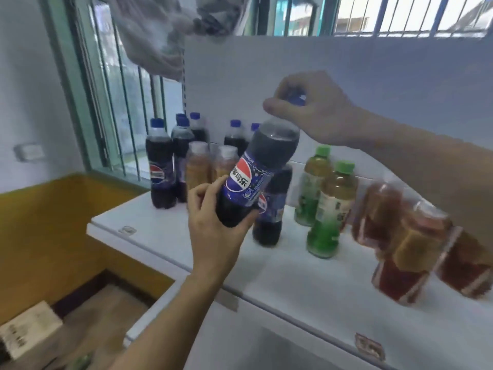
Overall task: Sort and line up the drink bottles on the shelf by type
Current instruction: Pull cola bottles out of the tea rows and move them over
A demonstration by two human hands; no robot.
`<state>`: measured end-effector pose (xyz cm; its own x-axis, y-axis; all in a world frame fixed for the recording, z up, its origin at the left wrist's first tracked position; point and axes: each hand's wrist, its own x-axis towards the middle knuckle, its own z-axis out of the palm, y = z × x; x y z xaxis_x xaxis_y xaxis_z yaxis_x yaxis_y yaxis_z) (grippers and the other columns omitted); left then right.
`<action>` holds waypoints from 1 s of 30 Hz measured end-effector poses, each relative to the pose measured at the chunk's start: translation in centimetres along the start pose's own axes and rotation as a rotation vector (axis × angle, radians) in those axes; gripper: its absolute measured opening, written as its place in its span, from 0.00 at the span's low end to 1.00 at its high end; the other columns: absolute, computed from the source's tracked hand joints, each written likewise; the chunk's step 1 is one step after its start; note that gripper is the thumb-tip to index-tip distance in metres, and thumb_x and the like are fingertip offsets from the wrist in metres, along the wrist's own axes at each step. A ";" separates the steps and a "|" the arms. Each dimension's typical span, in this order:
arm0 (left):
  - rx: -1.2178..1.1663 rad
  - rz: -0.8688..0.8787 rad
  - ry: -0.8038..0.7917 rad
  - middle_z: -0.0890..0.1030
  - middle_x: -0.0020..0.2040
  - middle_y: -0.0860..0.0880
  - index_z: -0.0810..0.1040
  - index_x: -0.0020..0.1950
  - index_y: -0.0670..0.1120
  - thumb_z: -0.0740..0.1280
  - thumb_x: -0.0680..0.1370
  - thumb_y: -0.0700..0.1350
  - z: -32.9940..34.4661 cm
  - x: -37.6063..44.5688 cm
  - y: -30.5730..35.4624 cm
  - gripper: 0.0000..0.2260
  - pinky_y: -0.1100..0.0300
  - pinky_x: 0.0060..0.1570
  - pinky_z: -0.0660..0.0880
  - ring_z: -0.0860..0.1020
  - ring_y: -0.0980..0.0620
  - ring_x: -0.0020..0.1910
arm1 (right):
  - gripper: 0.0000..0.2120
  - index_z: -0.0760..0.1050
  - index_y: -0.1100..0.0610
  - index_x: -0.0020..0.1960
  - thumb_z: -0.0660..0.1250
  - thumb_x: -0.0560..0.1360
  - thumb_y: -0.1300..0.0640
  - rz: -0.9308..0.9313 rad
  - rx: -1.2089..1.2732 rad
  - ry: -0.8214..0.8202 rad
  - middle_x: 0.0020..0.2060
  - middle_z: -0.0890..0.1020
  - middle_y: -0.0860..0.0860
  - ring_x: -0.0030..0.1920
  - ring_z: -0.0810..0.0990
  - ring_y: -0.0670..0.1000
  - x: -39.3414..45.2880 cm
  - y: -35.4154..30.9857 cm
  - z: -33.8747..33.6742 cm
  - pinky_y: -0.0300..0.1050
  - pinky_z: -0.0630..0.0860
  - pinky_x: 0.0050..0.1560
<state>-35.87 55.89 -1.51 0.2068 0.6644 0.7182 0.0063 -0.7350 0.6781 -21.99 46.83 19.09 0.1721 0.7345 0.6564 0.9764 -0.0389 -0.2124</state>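
A tilted cola bottle (256,172) with a blue cap is held in the air above the white shelf (306,276). My left hand (213,225) grips its lower body and my right hand (312,108) pinches its cap. Another cola bottle (272,222) stands just behind it. Several more cola bottles (162,166) stand at the back left. In front of those stand two pale tea bottles (197,166). Two green-capped tea bottles (330,209) stand to the right. Red tea bottles (402,252) stand at the far right under my right forearm.
A white back panel (346,76) rises behind the shelf. Barred windows (128,102) lie to the left and above. The shelf's front edge (165,257) drops to a floor with a cardboard box (26,327) at the lower left. A plastic bag (160,36) hangs overhead.
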 end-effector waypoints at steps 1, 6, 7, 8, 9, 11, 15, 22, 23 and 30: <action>0.020 -0.020 -0.001 0.73 0.63 0.46 0.74 0.70 0.46 0.82 0.67 0.47 -1.3 0.9 -1.4 0.34 0.82 0.57 0.66 0.71 0.59 0.58 | 0.12 0.79 0.52 0.44 0.69 0.77 0.44 -0.025 0.013 -0.009 0.42 0.82 0.52 0.47 0.80 0.54 1.4 -1.1 1.5 0.53 0.76 0.54; 0.066 -0.135 -0.063 0.74 0.66 0.49 0.70 0.72 0.49 0.80 0.67 0.52 -6.2 4.7 -8.2 0.36 0.77 0.55 0.70 0.70 0.60 0.59 | 0.09 0.81 0.53 0.48 0.69 0.78 0.48 -0.087 0.030 -0.052 0.43 0.82 0.51 0.44 0.78 0.50 8.1 -5.4 10.0 0.43 0.73 0.47; 0.062 -0.166 -0.083 0.74 0.66 0.51 0.70 0.72 0.50 0.80 0.68 0.52 -6.9 5.3 -9.3 0.36 0.71 0.59 0.72 0.70 0.60 0.59 | 0.08 0.81 0.53 0.48 0.68 0.79 0.49 -0.099 0.028 -0.069 0.44 0.82 0.50 0.45 0.78 0.49 9.2 -6.0 11.7 0.41 0.73 0.47; 0.059 -0.197 -0.105 0.73 0.66 0.52 0.69 0.73 0.51 0.80 0.68 0.52 -7.5 5.7 -10.4 0.36 0.64 0.61 0.75 0.71 0.60 0.59 | 0.07 0.80 0.52 0.49 0.68 0.79 0.49 -0.109 0.019 -0.092 0.45 0.81 0.48 0.46 0.77 0.48 10.2 -6.5 13.2 0.41 0.73 0.48; 0.063 -0.226 -0.130 0.73 0.66 0.53 0.69 0.73 0.52 0.80 0.69 0.51 -7.9 6.2 -11.4 0.36 0.59 0.61 0.76 0.71 0.60 0.59 | 0.07 0.80 0.52 0.50 0.67 0.79 0.50 -0.114 0.001 -0.120 0.45 0.80 0.47 0.46 0.76 0.48 10.9 -6.9 14.6 0.40 0.72 0.48; 0.098 -0.268 -0.175 0.74 0.66 0.53 0.68 0.72 0.52 0.80 0.69 0.51 -8.4 7.2 -13.4 0.36 0.59 0.60 0.75 0.72 0.59 0.58 | 0.07 0.79 0.53 0.53 0.66 0.81 0.51 -0.112 -0.038 -0.182 0.47 0.78 0.47 0.46 0.75 0.48 12.0 -7.5 16.9 0.35 0.68 0.44; 0.174 -0.330 -0.235 0.76 0.67 0.51 0.69 0.72 0.52 0.81 0.68 0.52 -8.4 9.2 -16.4 0.36 0.53 0.62 0.76 0.76 0.53 0.61 | 0.03 0.75 0.50 0.51 0.68 0.79 0.52 -0.075 -0.026 -0.232 0.50 0.74 0.46 0.48 0.73 0.47 13.2 -8.1 20.1 0.32 0.64 0.41; 0.217 -0.358 -0.290 0.75 0.67 0.49 0.68 0.72 0.50 0.81 0.68 0.52 -7.6 10.4 -18.6 0.36 0.51 0.62 0.75 0.76 0.48 0.64 | 0.09 0.77 0.51 0.56 0.71 0.78 0.50 0.001 0.051 -0.228 0.53 0.75 0.45 0.52 0.75 0.47 13.9 -7.8 22.3 0.30 0.67 0.43; 0.218 -0.361 -0.293 0.75 0.67 0.49 0.67 0.72 0.50 0.81 0.68 0.52 -7.6 10.5 -18.7 0.36 0.51 0.62 0.75 0.76 0.47 0.64 | 0.10 0.77 0.50 0.57 0.71 0.77 0.49 0.008 0.070 -0.218 0.53 0.76 0.45 0.51 0.76 0.47 13.8 -7.7 22.4 0.30 0.68 0.44; 0.218 -0.338 -0.250 0.73 0.68 0.49 0.64 0.71 0.52 0.81 0.67 0.55 -7.4 9.6 -19.5 0.39 0.47 0.61 0.78 0.76 0.48 0.63 | 0.05 0.75 0.52 0.56 0.63 0.82 0.54 0.166 -0.038 0.178 0.51 0.79 0.48 0.47 0.77 0.44 10.4 -4.5 20.7 0.38 0.77 0.50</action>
<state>-41.23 77.55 -6.67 0.3868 0.8380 0.3850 0.3133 -0.5120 0.7998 -27.27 68.71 11.89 0.3479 0.5847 0.7328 0.9363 -0.1770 -0.3033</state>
